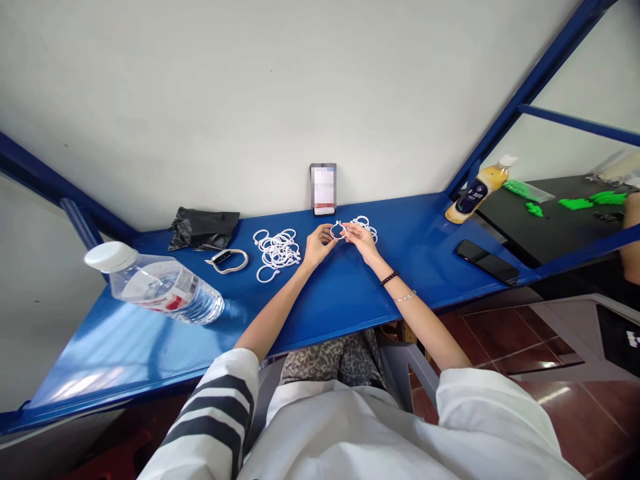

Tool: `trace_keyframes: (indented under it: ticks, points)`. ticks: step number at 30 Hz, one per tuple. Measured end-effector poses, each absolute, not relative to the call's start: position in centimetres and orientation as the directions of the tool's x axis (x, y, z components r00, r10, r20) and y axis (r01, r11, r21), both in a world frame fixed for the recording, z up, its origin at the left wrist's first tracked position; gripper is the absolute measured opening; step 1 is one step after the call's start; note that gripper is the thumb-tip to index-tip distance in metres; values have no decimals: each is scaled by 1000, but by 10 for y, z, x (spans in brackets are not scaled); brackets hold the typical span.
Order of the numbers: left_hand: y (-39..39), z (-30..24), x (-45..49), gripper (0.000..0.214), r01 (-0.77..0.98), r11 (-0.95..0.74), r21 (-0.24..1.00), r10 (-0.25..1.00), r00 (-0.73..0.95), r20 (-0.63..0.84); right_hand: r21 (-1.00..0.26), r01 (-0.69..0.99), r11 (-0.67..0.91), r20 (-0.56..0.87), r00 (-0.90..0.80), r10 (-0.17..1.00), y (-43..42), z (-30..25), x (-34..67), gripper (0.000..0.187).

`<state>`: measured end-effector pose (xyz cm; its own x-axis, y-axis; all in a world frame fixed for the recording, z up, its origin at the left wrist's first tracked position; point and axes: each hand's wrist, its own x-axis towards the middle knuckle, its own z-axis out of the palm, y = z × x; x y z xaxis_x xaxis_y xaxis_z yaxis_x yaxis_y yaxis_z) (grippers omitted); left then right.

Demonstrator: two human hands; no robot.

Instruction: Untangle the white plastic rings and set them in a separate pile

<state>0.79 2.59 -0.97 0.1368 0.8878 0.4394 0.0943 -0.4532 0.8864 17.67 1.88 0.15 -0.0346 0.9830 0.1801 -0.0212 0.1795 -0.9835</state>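
Note:
Between my two hands is a thin white plastic ring (338, 231) with a small gap and little knobs at its top. The fingers of my left hand (320, 244) pinch its left side. My right hand (361, 241) grips the right side with fingertips and thumb. To the left of my left hand lies a loose pile of similar white rings (279, 251), some with their ends apart. A smaller group of white rings (364, 223) sits just beyond my right hand, partly covered by it.
On the blue table (345, 293) a water bottle (165, 287), a pale wristband (229, 261) and a black plastic bag (203, 228) stand left. A phone (324, 190) leans on the wall. A yellow drink bottle (477, 193) and a dark phone (487, 262) are at right.

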Motion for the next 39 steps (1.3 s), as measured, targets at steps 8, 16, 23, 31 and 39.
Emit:
trace_keyframes:
  ticks: [8, 16, 23, 31, 39]
  points:
    - [31, -18, 10, 39, 261, -554, 790, 832, 157, 531, -981, -33, 190, 191, -26, 981, 20, 0, 177, 45]
    - [28, -14, 10, 32, 302, -562, 770, 824, 120, 554, -981, -29, 194, 195, -47, 980, 18, 2, 177, 45]
    - [27, -13, 10, 31, 297, -559, 774, 825, 112, 553, -982, -17, 188, 189, -63, 980, 17, 5, 179, 44]
    - [25, -11, 9, 32, 306, -550, 777, 832, 117, 543, -982, -25, 187, 189, -65, 980, 18, 2, 180, 41]
    - [25, -10, 8, 30, 287, -566, 772, 822, 131, 554, -984, -14, 175, 176, -55, 983, 19, 1, 180, 44]
